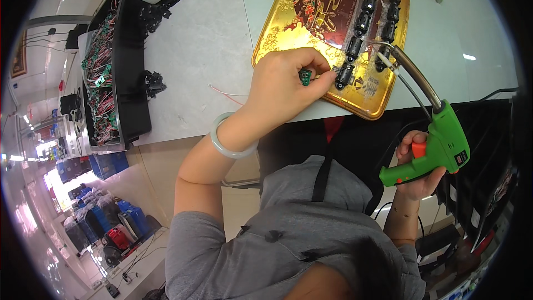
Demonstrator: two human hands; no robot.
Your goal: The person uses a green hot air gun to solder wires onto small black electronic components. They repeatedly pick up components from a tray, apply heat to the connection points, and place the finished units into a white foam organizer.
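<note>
Green circuit board (pixel 305 76), pinched between the left hand's (pixel 286 80) thumb and fingers, sits toward the seven-o'clock side of the gold tray (pixel 272 44). The nearest black part (pixel 344 76) lies at three o'clock from it; whether the fingertips touch that part is hard to tell. The right hand (pixel 422 186) grasps the green soldering gun (pixel 447 133), its metal tube (pixel 417 76) reaching toward ten o'clock. Good handling here would mean a steady pinch, fingertips well clear of the likely hot tip, and a light, controlled approach from two o'clock.
</note>
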